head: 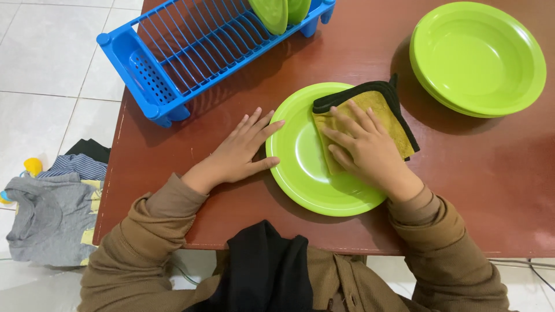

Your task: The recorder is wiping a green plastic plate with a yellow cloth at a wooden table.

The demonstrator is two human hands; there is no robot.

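Observation:
A lime green plate [300, 167] lies flat on the reddish-brown table [474, 190] in front of me. My right hand [364, 147] presses a folded yellow cloth with a black edge [393, 110] onto the plate's right side, fingers spread flat on it. My left hand [240, 150] rests palm down on the table, its fingertips and thumb touching the plate's left rim.
A stack of green bowls [477, 55] stands at the back right. A blue dish rack [191, 49] at the back left holds two upright green plates [277, 11]. Clothes [52, 208] lie on the tiled floor to the left of the table edge.

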